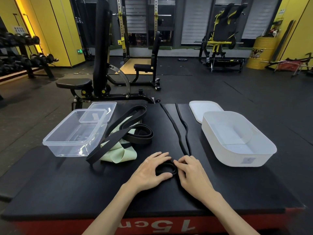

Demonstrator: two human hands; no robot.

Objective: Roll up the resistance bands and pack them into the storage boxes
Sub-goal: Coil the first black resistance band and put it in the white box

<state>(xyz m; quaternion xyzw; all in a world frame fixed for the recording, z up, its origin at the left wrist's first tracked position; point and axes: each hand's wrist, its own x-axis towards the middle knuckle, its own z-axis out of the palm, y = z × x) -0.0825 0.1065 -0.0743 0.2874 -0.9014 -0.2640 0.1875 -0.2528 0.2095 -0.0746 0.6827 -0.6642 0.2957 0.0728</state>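
A thin black resistance band (183, 133) runs from the far edge of the black platform (67, 187) down to a small coil (165, 168) at the near middle. My left hand (149, 172) holds the coil between thumb and fingers. My right hand (192, 173) pinches the coil's right side. A pile of wider black bands (133, 128) and a pale green band (118, 153) lies left of centre. A clear plastic box (74, 133) stands at the left, a white box (237, 138) at the right.
A clear lid (101, 112) leans on the clear box's far rim. A white lid (205, 109) lies behind the white box. Beyond the platform stand a black weight bench (94, 68), a dumbbell rack (22, 55) and a yellow drum (260, 51).
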